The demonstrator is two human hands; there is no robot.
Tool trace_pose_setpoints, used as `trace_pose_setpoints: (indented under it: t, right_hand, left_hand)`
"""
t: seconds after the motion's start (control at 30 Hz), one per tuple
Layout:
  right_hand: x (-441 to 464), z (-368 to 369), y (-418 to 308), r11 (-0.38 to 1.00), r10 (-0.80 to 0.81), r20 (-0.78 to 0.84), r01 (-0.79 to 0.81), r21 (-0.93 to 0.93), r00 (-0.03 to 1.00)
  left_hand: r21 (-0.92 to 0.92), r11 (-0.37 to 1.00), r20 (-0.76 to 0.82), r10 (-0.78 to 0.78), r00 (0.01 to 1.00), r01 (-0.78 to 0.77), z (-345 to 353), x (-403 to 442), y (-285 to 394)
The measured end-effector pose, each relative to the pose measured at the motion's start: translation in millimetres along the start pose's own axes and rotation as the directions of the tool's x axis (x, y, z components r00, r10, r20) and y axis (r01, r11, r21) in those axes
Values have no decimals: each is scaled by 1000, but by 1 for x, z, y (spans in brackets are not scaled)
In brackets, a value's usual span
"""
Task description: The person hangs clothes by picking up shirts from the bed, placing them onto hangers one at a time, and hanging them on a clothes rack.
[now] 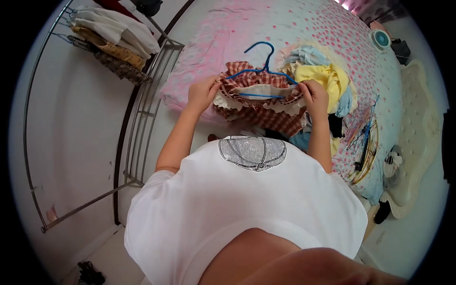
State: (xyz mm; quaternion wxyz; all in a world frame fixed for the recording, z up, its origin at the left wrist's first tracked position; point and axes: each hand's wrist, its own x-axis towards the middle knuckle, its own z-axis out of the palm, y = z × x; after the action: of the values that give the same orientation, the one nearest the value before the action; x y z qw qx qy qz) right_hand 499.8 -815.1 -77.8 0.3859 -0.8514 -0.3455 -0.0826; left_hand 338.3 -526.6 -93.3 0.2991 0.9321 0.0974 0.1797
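Observation:
A red-and-white checked garment (280,119) with ruffles and a pale trim hangs on a blue hanger (267,64) in front of my chest. The hanger's hook points up, and its lower bar crosses the neck opening. My left hand (204,91) is closed on the garment at the left end of the hanger. At the opposite end my right hand (314,97) pinches the garment beside the hanger's tip. The garment's lower part drops toward the bed's edge, partly hidden behind my shirt.
The flowered bed (213,47) holds a pile of clothes with a yellow garment (327,80) on the right. Several loose hangers (368,142) lie farther right. A metal rack (154,90) with hung clothes (116,35) stands left. A small fan (380,39) sits at the far right.

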Motion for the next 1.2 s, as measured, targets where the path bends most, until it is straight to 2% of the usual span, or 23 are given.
trace_pose_setpoints:
  t: [0.13,0.3,0.4,0.43,0.53,0.57,0.67,0.73,0.83,0.93,1.0,1.1,1.2]
  right_hand:
    - [20,17,-39,1000,-6,38,5,28,999]
    - [44,64,-94,976,-194,247,163,142,949]
    - [65,93,-124,973,-229,458,204,104,859]
    - [73,108,-132,959,-281,449,235,158,848]
    - [98,141,-172,872,-332,442,92,481,834]
    - [108,154,-187,879,-336,454,102,465,825]
    - [128,202,-246,757,-473,377,148,637,796]
    - [137,242,-271,720,-527,374,168,673,764]
    - [143,291,-337,680,-590,380,184,710,713]
    - [148,322,-382,599,-662,307,235,766,684]
    - [153,343,-376,595,-680,333,226,771,653]
    - [163,352,-405,583,-722,320,290,759,614]
    - [169,378,-409,551,-729,291,278,787,619]
  left_hand:
    - [82,996,-102,-16,995,25,-50,-11,-27]
    - [175,979,-212,-69,975,107,-115,-41,-71]
    - [207,969,-290,-70,954,134,-145,-66,-100]
    - [196,968,-317,-87,944,155,-154,-76,-109]
    - [230,941,-438,-127,890,247,-189,-102,-127]
    - [259,923,-494,-127,860,286,-204,-111,-133]
    - [329,841,-633,-142,761,430,-252,-140,-152]
    - [337,749,-693,-212,689,570,-270,-161,-166]
    - [338,738,-761,-152,631,584,-318,-203,-181]
    - [294,731,-828,-127,546,616,-338,-234,-189]
    - [280,701,-853,-132,506,656,-315,-239,-204]
    - [267,684,-878,-118,465,678,-330,-251,-213]
    - [229,679,-892,-141,430,698,-326,-250,-220]
